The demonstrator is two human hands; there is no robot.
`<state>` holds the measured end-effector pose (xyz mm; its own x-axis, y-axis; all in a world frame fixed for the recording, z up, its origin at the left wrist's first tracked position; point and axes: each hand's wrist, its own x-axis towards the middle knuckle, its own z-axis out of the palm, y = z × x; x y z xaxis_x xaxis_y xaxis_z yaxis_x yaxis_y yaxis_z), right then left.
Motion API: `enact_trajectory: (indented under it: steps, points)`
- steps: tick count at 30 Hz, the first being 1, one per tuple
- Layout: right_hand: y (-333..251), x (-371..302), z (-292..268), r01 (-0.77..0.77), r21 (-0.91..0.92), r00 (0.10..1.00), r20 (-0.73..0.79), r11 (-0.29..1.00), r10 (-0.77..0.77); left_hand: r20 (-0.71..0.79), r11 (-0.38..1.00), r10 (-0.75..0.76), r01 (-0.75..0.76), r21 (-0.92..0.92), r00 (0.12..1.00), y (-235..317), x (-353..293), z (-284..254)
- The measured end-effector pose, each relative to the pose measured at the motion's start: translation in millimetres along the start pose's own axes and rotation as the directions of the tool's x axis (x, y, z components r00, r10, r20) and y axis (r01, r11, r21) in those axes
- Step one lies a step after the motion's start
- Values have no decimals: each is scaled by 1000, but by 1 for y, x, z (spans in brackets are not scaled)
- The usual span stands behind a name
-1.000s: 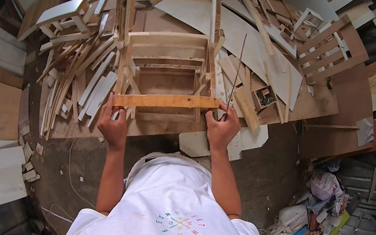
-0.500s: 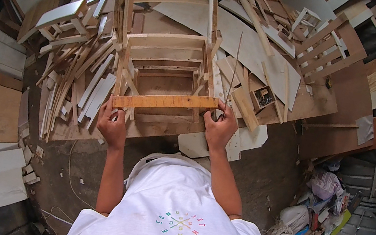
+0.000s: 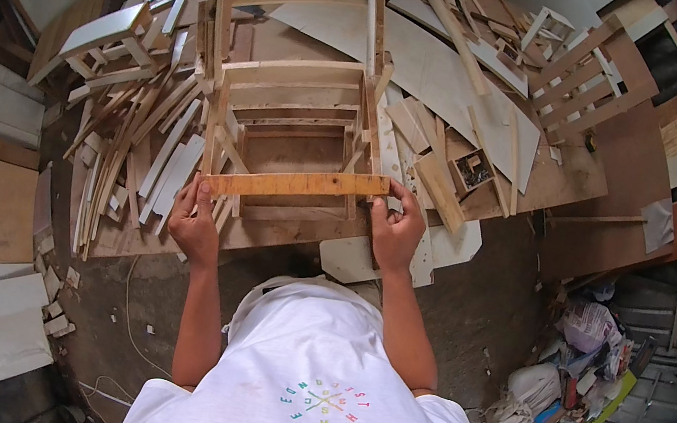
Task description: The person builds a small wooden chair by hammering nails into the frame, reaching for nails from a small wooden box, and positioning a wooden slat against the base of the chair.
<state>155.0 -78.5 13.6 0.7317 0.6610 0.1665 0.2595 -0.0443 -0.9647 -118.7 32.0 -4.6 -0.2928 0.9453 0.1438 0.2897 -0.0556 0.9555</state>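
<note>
A tall wooden chair frame (image 3: 296, 65) with curved back slats lies on the worktable in front of me. Across the ends of its two near posts runs an orange-brown wooden slat (image 3: 298, 184). My left hand (image 3: 195, 222) pinches the slat's left end between thumb and fingers. At the right end, my right hand (image 3: 397, 229) grips it with the index finger over the top and the thumb below. The slat slants slightly, its right end farther from me. Parts of both hands' fingers are hidden behind the wood.
Loose wooden strips (image 3: 129, 147) pile up left of the frame, beside a small white-topped stool (image 3: 103, 30). On the right are a large pale board (image 3: 465, 107), a small box of hardware (image 3: 472, 170) and a slatted panel (image 3: 592, 84). The worktable's edge (image 3: 261, 241) is close to me.
A thin dark rod that stood up from my right hand is no longer visible. My left-hand fingers have straightened upward along the slat's end. The slat and frame appear slightly left in the view.
</note>
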Motion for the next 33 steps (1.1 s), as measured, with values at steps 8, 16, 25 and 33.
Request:
enact_trajectory:
  steps: [8, 16, 25, 33]
  points:
    - [16, 22, 7, -180, 263, 984, 52, 948, 173, 40, 982, 0, -8, 189, 999, 5, 11, -10]
    - [14, 24, 6, -313, 402, 949, 102, 861, 297, 131, 978, -100, 73, 198, 986, 16, 24, -18]
    - [23, 25, 2, -205, 298, 979, 77, 932, 191, 169, 987, -132, 113, 118, 977, 10, 29, -20]
    - [3, 19, -8, -276, 230, 958, 145, 933, 247, 120, 974, -60, 32, 224, 991, 15, 23, -19]
